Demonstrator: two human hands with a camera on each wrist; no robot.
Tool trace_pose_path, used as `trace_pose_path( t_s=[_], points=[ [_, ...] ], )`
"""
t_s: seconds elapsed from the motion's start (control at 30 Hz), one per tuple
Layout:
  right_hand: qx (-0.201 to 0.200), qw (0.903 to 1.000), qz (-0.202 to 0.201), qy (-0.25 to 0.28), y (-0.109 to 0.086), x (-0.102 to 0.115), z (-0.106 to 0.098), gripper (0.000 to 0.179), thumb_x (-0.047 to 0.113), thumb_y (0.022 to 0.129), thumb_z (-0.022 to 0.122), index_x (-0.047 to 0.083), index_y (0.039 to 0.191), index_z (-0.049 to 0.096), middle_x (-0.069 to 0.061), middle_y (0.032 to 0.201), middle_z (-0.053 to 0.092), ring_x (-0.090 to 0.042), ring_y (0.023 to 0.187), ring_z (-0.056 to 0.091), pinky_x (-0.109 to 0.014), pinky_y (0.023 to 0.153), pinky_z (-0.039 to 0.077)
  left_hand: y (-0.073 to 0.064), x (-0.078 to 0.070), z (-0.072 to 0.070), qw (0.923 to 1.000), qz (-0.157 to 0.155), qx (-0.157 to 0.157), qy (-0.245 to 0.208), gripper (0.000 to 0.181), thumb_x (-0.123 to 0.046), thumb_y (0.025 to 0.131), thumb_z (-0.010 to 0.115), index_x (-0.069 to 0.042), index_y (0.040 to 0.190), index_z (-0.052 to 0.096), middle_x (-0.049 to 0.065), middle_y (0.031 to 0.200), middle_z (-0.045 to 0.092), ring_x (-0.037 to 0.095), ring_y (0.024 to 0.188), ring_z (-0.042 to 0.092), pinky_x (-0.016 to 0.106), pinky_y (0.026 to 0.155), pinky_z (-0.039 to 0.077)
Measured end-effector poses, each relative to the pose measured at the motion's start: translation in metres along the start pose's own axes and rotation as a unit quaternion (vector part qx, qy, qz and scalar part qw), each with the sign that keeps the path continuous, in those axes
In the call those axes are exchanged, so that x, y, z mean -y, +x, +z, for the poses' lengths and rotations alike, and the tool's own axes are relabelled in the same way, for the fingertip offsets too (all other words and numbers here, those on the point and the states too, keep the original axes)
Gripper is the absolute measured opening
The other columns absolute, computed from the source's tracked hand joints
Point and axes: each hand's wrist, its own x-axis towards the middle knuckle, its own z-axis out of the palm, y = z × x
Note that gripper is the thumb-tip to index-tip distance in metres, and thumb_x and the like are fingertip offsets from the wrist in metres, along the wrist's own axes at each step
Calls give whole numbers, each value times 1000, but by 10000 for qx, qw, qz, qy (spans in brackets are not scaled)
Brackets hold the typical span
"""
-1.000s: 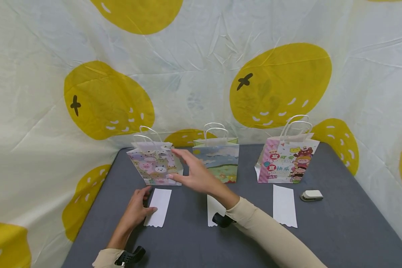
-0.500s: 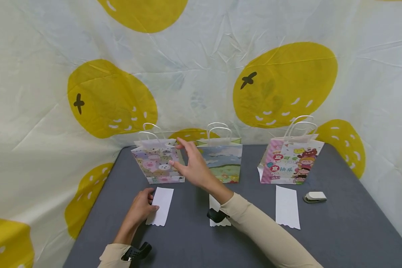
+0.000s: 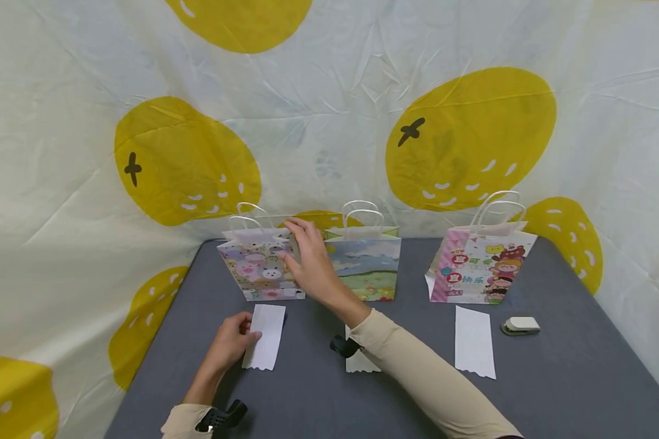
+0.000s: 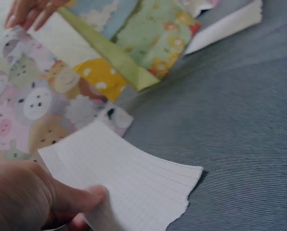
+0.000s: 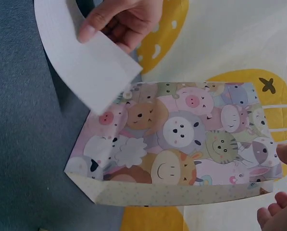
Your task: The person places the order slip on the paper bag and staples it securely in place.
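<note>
My left hand [image 3: 229, 341] pinches the left edge of a white slip of lined paper [image 3: 267, 335], thumb on top. The left wrist view shows the paper [image 4: 129, 173] raised and bent, its lower end ragged. Behind it stands a paper gift bag [image 3: 252, 271] with cartoon animals and white handles. My right hand [image 3: 321, 274] reaches to the bag's right side near the top. In the right wrist view, its thumb and fingers [image 5: 273, 211] are spread apart at the bag's edge; whether they touch it I cannot tell.
A landscape-print bag [image 3: 365, 268] stands in the middle, partly behind my right hand. Farther right stands a pink and white bag [image 3: 480, 265]. White slips lie before them, one [image 3: 363, 363] under my right arm, another [image 3: 475, 341] left of a small stapler [image 3: 520, 325]. Patterned cloth [image 3: 318, 91] hangs behind.
My left hand has taken hold of the paper slip and lifted its edge. My right hand has risen slightly at the animal bag's side. The bag leans less to the left.
</note>
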Motion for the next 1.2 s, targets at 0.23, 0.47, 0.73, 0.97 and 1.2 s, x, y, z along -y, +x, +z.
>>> trace_pose_path(
  t_s=[0.23, 0.47, 0.73, 0.97, 1.2],
  points=[
    [300, 9976, 383, 483, 5, -4, 6, 59, 23, 101, 65, 13, 154, 40, -8, 151, 42, -23, 138, 45, -45, 111, 41, 6, -12, -18, 9986, 121, -319, -395, 9, -2, 92, 72, 4, 99, 68, 12, 89, 65, 17, 77, 56, 25, 63, 46],
    [651, 9870, 842, 1207, 7, -5, 10, 73, 35, 94, 73, 27, 157, 37, -4, 156, 42, -22, 142, 42, -50, 112, 40, 18, -44, -33, 9884, 234, -891, -1208, 20, -12, 97, 70, 4, 109, 68, 16, 99, 68, 16, 81, 59, 28, 69, 51],
    [699, 9699, 1442, 1832, 8, -7, 18, 79, 37, 87, 81, 24, 154, 40, -1, 155, 44, -22, 141, 45, -44, 108, 45, 33, -61, -36, 9794, 398, -1061, -1671, 28, -19, 98, 69, 3, 115, 66, 15, 104, 67, 16, 86, 61, 24, 72, 52],
    [551, 9737, 1426, 1691, 10, -10, 23, 58, 30, 88, 81, 17, 139, 56, -1, 126, 63, -16, 106, 61, -35, 89, 53, 39, -66, -37, 9746, 260, -1166, -1896, 29, -17, 97, 70, 5, 116, 67, 9, 98, 67, 14, 83, 59, 24, 70, 50],
    [466, 9740, 1321, 1778, 15, -13, 29, 41, 25, 89, 81, 15, 126, 66, -4, 117, 68, -16, 95, 65, -28, 77, 56, 42, -69, -37, 9740, 352, -1312, -1812, 28, -19, 96, 72, 4, 112, 68, 7, 94, 68, 14, 82, 60, 24, 68, 50]
  ],
)
